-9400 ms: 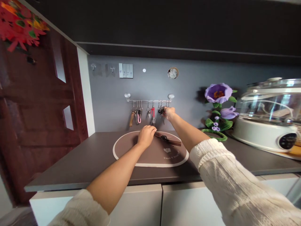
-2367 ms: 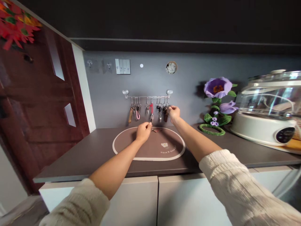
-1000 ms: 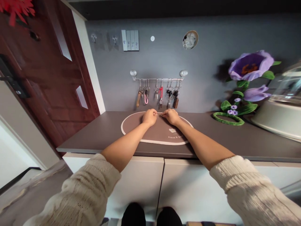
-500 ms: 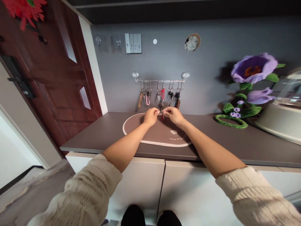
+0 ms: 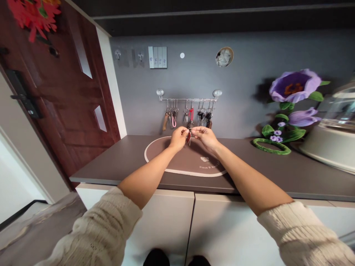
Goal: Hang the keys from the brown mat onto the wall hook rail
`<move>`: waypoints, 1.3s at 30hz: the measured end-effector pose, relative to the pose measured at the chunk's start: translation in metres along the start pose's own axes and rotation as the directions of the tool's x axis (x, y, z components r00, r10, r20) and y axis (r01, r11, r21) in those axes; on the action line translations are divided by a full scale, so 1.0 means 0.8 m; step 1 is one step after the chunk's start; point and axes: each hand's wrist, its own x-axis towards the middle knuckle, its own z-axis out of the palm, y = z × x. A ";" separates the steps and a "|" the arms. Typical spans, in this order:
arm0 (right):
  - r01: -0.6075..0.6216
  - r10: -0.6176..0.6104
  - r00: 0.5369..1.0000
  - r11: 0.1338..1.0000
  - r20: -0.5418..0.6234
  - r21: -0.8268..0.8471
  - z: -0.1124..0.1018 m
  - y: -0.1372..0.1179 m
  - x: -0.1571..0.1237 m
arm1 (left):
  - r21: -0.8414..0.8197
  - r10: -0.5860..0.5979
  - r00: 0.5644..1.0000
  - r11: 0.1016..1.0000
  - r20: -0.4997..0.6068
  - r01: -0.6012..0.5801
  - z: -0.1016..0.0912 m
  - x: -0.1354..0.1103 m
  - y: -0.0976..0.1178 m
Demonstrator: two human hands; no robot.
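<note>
My left hand (image 5: pixel 179 139) and my right hand (image 5: pixel 204 136) meet above the brown mat (image 5: pixel 183 159), both with fingers pinched. Between their fingertips they hold a small metal key ring (image 5: pixel 190 130). A dark red tag (image 5: pixel 189 137) hangs down from it, with what looks like a key beside it. Just behind my hands, several bunches of keys (image 5: pixel 186 115) hang from the hooks of a clear rail (image 5: pixel 188 99) on the grey wall. One bunch carries a bright red strap (image 5: pixel 191 114), another a pink loop (image 5: pixel 173 122).
The mat lies on a dark countertop (image 5: pixel 102 159) above white cabinet doors (image 5: pixel 161 221). To the right stand a purple plush flower (image 5: pixel 295 87) and a white domed object (image 5: pixel 330 144). A dark red door (image 5: pixel 66 103) is on the left; a black shelf (image 5: pixel 194 22) overhangs above.
The red tag has swung from near my right fingers to between both hands and shows more of its face. The ring is now more visible. The camera view has tilted slightly upward.
</note>
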 end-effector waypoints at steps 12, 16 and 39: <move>-0.028 0.025 0.999 0.992 0.027 0.121 0.005 0.015 -0.004 | -0.091 -0.039 0.999 0.995 -0.027 0.037 0.001 -0.002 0.004; 0.005 -0.008 1.000 0.992 0.026 0.129 0.003 0.013 -0.005 | -0.098 -0.015 1.000 0.995 -0.021 0.013 0.003 -0.004 0.005; -0.016 0.092 0.929 0.978 -0.359 0.207 -0.087 -0.064 0.065 | 0.132 0.076 0.995 0.988 0.060 -0.084 0.011 -0.012 -0.008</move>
